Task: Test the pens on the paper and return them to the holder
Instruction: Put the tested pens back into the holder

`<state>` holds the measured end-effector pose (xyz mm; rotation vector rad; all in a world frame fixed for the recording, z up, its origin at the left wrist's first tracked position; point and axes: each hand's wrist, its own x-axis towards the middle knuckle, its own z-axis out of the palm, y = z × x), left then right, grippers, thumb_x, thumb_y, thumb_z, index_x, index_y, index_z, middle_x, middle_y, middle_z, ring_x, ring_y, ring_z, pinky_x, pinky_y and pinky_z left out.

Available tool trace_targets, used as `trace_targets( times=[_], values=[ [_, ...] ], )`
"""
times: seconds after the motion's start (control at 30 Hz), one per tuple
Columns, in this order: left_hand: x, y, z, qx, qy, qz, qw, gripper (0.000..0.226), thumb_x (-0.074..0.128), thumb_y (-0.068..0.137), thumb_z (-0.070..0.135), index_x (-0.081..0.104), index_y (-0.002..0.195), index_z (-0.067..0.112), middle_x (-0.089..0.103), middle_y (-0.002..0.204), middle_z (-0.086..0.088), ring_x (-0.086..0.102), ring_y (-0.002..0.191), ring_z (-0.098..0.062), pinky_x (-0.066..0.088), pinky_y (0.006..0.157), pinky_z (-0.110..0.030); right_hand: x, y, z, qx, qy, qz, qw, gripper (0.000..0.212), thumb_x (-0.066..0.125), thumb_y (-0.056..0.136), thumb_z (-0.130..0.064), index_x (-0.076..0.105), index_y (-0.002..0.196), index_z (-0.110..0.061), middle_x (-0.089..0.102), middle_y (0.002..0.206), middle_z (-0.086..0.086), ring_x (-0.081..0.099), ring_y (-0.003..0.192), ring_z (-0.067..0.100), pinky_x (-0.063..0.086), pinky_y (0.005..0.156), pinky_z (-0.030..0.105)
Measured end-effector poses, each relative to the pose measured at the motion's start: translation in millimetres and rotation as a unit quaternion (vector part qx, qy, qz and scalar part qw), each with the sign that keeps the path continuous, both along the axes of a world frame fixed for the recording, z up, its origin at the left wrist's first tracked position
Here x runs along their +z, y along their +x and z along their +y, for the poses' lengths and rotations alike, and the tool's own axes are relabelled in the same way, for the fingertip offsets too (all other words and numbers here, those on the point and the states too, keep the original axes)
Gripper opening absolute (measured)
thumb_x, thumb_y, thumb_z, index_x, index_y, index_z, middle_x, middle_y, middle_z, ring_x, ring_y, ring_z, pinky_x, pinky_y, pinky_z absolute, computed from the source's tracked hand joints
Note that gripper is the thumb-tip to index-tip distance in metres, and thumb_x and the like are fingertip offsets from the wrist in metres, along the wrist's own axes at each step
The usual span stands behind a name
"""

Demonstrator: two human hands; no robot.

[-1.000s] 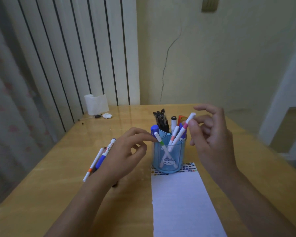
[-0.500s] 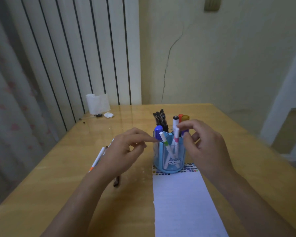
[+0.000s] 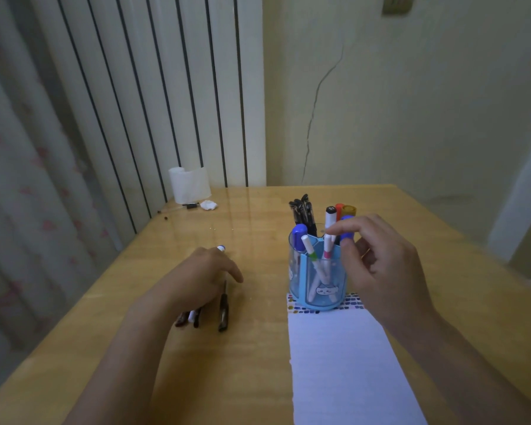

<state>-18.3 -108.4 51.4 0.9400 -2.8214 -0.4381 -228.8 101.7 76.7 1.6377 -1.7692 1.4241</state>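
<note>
Risk of tipping the holder [image 3: 318, 283] while reaching in.
Right hand [image 3: 380, 271] loosely curled, empty, beside the rim; left hand [image 3: 196, 277] resting flat over loose pens [image 3: 223, 311] on the surface [image 3: 242, 363], could roll them away.

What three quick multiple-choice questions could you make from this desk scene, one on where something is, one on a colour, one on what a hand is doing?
1. Where does the pen holder stand?
A. on the far end of the paper
B. beside the white roll
C. at the table's left edge

2. What colour is the holder?
A. red
B. blue
C. black

3. What is the left hand doing?
A. lifting the holder
B. lying over pens on the table
C. writing on the paper

Answers:
1 A: the holder's base covers the paper's far edge, just above the row of colour marks.
2 B: its walls and base are clear blue plastic.
3 B: several pens stick out from under that hand, left of the holder, while the right hand is up at the holder's rim.
</note>
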Motion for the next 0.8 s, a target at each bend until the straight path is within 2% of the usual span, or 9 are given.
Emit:
trace_targets(
  times=[0.13,0.2,0.3,0.43,0.53,0.6,0.7,0.8],
  values=[
    [-7,-4,-5,-0.023,-0.010,-0.027,0.999,0.066,0.043,0.079,-0.011,0.064,0.082,0.051,0.061,0.115,0.006,0.040,0.133,-0.020,0.052,0.083,-0.038,1,1,1,-0.002,-0.003,0.002,1.000,0.026,0.059,0.093,0.003,0.070,0.098,-0.020,0.060,0.094,-0.014,0.054,0.065,0.003,0.035,0.053,0.012],
    [-7,-6,-3,-0.025,-0.017,-0.029,0.999,0.063,0.045,0.081,-0.011,0.068,0.083,0.048,0.061,0.113,0.008,0.039,0.134,-0.016,0.051,0.089,-0.035,1,1,1,-0.003,-0.003,0.002,1.000,0.026,0.059,0.093,0.002,0.070,0.098,-0.021,0.059,0.093,-0.015,0.054,0.065,0.004,0.035,0.053,0.013],
    [-3,-6,5,-0.027,-0.045,-0.032,0.998,0.049,0.050,0.085,-0.007,0.075,0.095,0.034,0.058,0.118,0.011,0.042,0.117,-0.007,0.042,0.097,-0.023,2,1,2,0.000,-0.004,0.003,1.000,0.026,0.058,0.093,0.003,0.069,0.096,-0.020,0.058,0.092,-0.016,0.055,0.065,0.004,0.035,0.053,0.011],
    [1,-7,11,-0.036,-0.064,-0.021,0.997,0.028,0.060,0.090,0.006,0.076,0.094,0.029,0.058,0.117,0.014,0.040,0.112,-0.004,0.026,0.078,-0.001,2,4,1,0.003,0.001,0.008,1.000,0.026,0.058,0.094,0.004,0.069,0.095,-0.019,0.056,0.090,-0.019,0.057,0.070,-0.004,0.035,0.055,0.007],
    [3,-7,15,-0.045,-0.053,-0.005,0.998,0.025,0.060,0.091,0.007,0.075,0.095,0.027,0.061,0.116,0.008,0.041,0.109,-0.005,0.018,0.078,0.009,2,4,2,0.002,0.000,0.011,1.000,0.025,0.058,0.094,0.003,0.069,0.095,-0.020,0.057,0.091,-0.018,0.057,0.070,-0.002,0.035,0.055,0.008],
    [5,-8,18,-0.043,-0.048,-0.003,0.998,0.025,0.060,0.091,0.007,0.074,0.094,0.028,0.061,0.114,0.007,0.044,0.112,-0.008,0.023,0.085,0.005,1,3,1,-0.002,-0.003,0.011,1.000,0.025,0.058,0.094,0.002,0.069,0.096,-0.020,0.058,0.092,-0.016,0.056,0.067,0.003,0.036,0.053,0.011],
    [8,-9,19,-0.028,-0.031,-0.012,0.999,0.027,0.060,0.090,0.008,0.072,0.093,0.032,0.058,0.114,0.009,0.046,0.113,-0.009,0.043,0.092,-0.021,1,2,1,0.001,-0.010,0.008,1.000,0.022,0.057,0.095,-0.001,0.069,0.097,-0.018,0.059,0.092,-0.015,0.055,0.069,0.001,0.036,0.053,0.009],
    [14,-12,23,-0.029,-0.006,0.033,0.999,0.029,0.066,0.088,0.007,0.069,0.089,0.035,0.062,0.111,0.013,0.051,0.109,-0.008,0.046,0.089,-0.023,2,5,2,0.012,-0.026,0.012,1.000,0.020,0.054,0.094,-0.006,0.069,0.096,-0.019,0.059,0.090,-0.014,0.056,0.070,-0.002,0.036,0.055,0.008]
  ],
)
